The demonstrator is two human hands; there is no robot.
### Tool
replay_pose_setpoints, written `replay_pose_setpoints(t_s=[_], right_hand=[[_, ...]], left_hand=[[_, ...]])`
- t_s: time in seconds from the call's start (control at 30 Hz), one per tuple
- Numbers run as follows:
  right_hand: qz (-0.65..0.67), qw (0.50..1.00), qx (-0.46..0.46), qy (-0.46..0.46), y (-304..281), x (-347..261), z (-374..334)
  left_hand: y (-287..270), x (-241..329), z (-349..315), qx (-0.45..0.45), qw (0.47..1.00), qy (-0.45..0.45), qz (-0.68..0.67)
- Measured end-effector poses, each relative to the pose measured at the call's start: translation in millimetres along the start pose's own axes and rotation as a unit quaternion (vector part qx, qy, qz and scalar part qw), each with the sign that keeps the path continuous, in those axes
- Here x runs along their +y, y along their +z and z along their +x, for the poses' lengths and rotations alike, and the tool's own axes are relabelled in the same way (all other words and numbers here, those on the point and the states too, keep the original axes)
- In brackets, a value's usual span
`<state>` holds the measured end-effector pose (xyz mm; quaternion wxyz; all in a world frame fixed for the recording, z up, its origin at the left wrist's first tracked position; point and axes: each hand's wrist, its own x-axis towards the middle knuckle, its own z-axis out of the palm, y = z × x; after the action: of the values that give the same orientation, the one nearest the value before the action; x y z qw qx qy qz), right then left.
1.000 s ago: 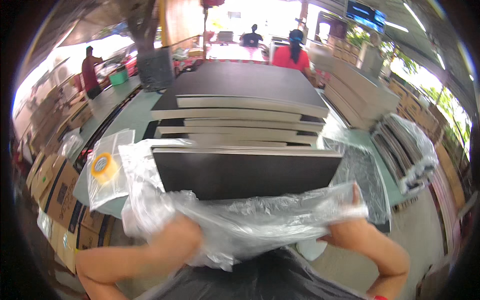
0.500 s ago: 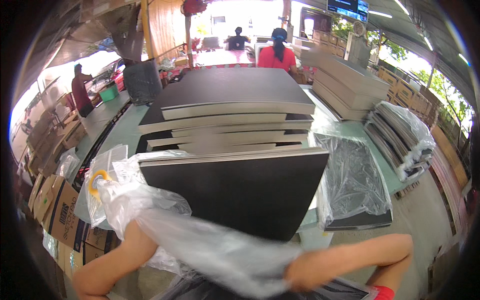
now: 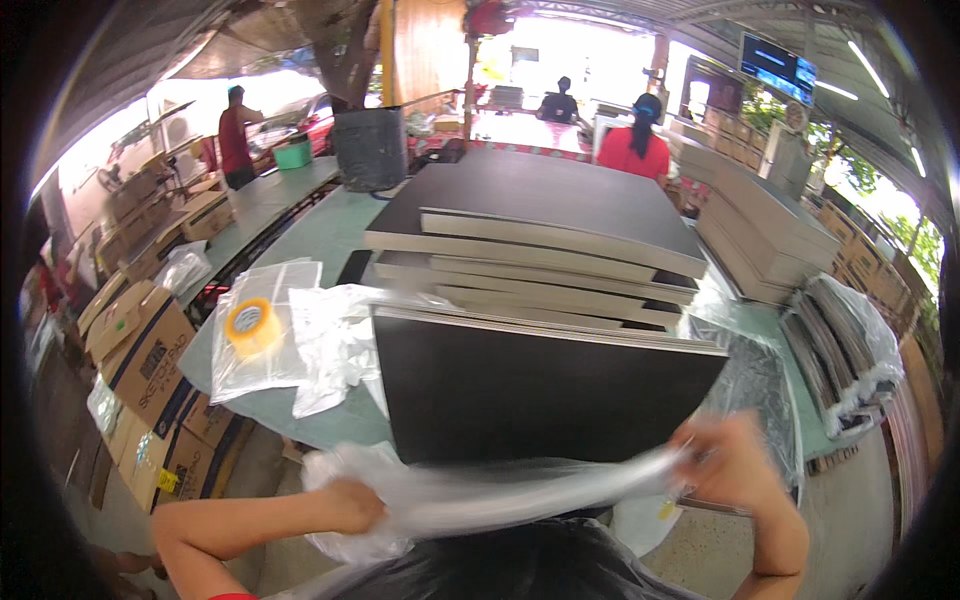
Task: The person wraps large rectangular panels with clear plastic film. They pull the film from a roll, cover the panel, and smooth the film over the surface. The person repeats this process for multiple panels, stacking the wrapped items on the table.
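At the near edge of the green counter [image 3: 330, 235], the left hand [image 3: 352, 503] is bunched tight on a clear plastic bag [image 3: 500, 495], and the right hand [image 3: 725, 465] has its grip clamped on the other end. The bag stretches across the near edge of a dark board [image 3: 540, 395] lying in front of the stacked boards [image 3: 540, 250]. A yellow tape roll [image 3: 252, 325] sits off to the left.
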<state>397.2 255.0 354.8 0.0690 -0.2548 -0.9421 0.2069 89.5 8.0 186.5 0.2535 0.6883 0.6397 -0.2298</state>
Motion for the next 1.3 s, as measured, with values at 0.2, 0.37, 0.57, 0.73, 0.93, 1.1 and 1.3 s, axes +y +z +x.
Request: replay_pose_setpoints(t_s=[0.2, 0.37, 0.57, 0.73, 0.93, 1.1, 1.3], right_hand=[[-0.11, 0.919, 0.37, -0.076, 25, 28, 15], [-0.114, 0.948, 0.235, -0.184, 53, 4, 19], [-0.149, 0.906, 0.394, 0.036, 36, 62, 22], [-0.29, 0.818, 0.497, -0.008, 53, 79, -29], [0.188, 0.925, 0.323, -0.068, 10, 99, -66], [0.622, 0.769, 0.148, -0.016, 42, 126, -46], [0.69, 0.717, -0.062, 0.079, 163, 188, -63]], left_hand=[[-72, -51, -66, 0.559, 0.508, -0.125, -0.643], [-60, -106, -33, 0.781, 0.571, -0.254, -0.006], [-136, -14, -17, 0.683, 0.703, -0.154, -0.126], [-100, -4, -8, 0.789, 0.595, -0.149, 0.042], [-112, -24, -41, 0.7, 0.669, 0.02, -0.248], [-65, -64, -23, 0.476, 0.544, 0.128, -0.68], [20, -58, 19, 0.153, 0.557, 0.094, -0.811]])
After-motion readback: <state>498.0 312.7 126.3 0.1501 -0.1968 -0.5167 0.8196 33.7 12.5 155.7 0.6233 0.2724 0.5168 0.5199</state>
